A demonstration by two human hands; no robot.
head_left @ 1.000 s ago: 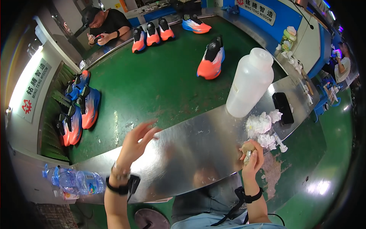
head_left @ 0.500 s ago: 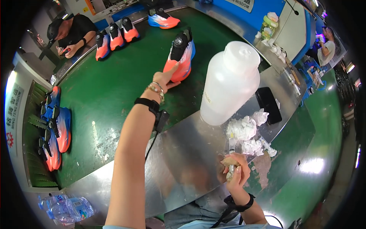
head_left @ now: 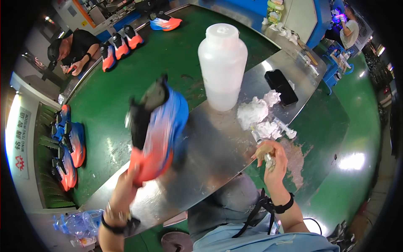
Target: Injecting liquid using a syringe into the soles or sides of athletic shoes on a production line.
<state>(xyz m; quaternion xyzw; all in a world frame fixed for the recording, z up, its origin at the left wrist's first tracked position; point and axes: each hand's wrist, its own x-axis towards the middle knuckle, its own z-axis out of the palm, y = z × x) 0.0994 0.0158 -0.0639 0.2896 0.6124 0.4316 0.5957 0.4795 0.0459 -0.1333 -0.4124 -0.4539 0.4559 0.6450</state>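
Note:
My left hand grips an orange, white and blue running shoe by its toe. The shoe, smeared by motion, is raised over the metal edge of the table, its black collar pointing away from me. Past the table's near edge, my right hand is closed around a slim, clear tube like a syringe, with tan material wrapped about it. Close beyond that hand lie crumpled white tissues. A large white plastic bottle, partly filled, stands upright between the shoe and the tissues.
A black phone lies right of the bottle. Similar shoes stand along the far left edge, at the back and on a left rack. Plastic bottles are at lower left. A person works across the table.
My left hand has brought the shoe from the green table toward me, raising it. My right hand keeps its hold on the tube. The head view has shifted.

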